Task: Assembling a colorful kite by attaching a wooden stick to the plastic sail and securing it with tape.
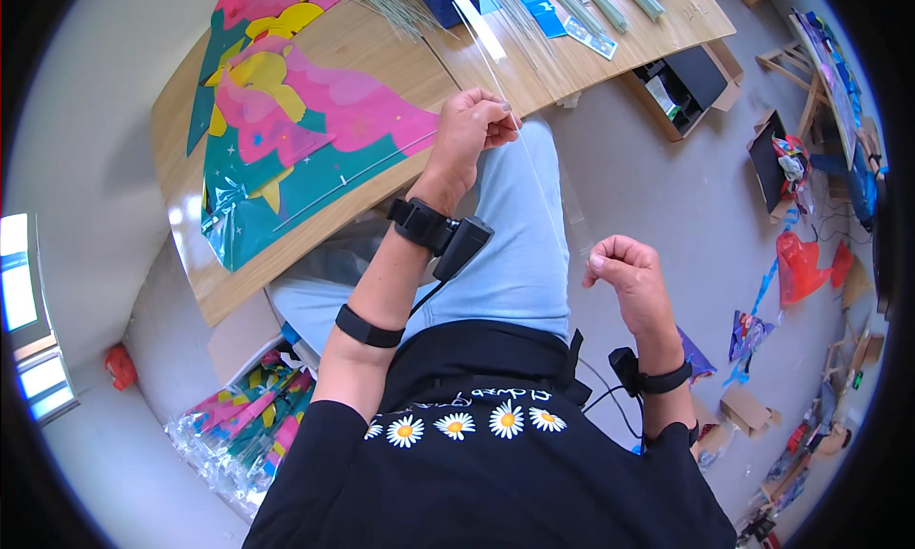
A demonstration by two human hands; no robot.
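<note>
My left hand [471,134] is over the front edge of the table, thumb and fingers pinched on a thin, pale, clear-looking strand [538,182]. The strand runs up toward the table and down across my jeans, fading out short of the other hand. Lower and to the right, my right hand [624,271] hangs in the air with thumb and forefinger pinched together. Whatever may be between those fingertips is too fine to make out. Beside my left hand lies a printed sheet [372,101] in pink, green and yellow, with a thin rod [345,181] along its edge.
Bundles of thin pale rods [596,1], a white strip [481,25] and a blue box lie along the wooden table's [529,72] far side. An open carton [681,91] stands on the floor at right. Plastic-wrapped colourful sheets [238,416] fill the lower left.
</note>
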